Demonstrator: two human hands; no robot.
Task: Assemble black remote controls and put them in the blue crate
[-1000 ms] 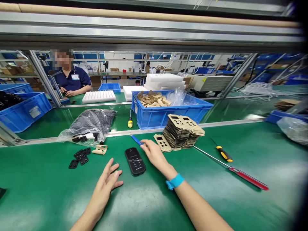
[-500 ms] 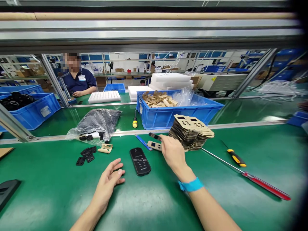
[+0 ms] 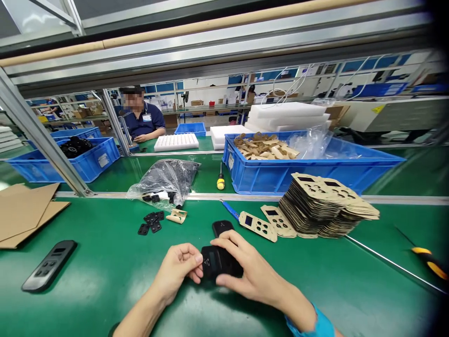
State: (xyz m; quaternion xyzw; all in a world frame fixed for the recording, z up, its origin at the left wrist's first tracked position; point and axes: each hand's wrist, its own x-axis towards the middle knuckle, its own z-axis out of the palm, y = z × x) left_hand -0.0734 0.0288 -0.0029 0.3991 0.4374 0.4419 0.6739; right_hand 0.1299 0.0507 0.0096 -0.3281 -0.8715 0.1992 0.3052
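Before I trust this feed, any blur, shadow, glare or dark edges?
Head view: the held handset looks dark, its markings soft; head view: a shadow falls on the table below the right hand; head view: the bag glints; head view: the picture's right edge is black.

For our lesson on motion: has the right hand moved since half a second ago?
Yes: judged against the tan stack, the right hand has moved left and nearer the camera.

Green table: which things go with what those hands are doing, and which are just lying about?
Probably in the job:
black piece, held by the left hand and right hand
black remote, partly hidden behind them
maybe the stack of brown cards

Probably just lying about:
yellow screwdriver
black-and-orange screwdriver
cardboard sheets
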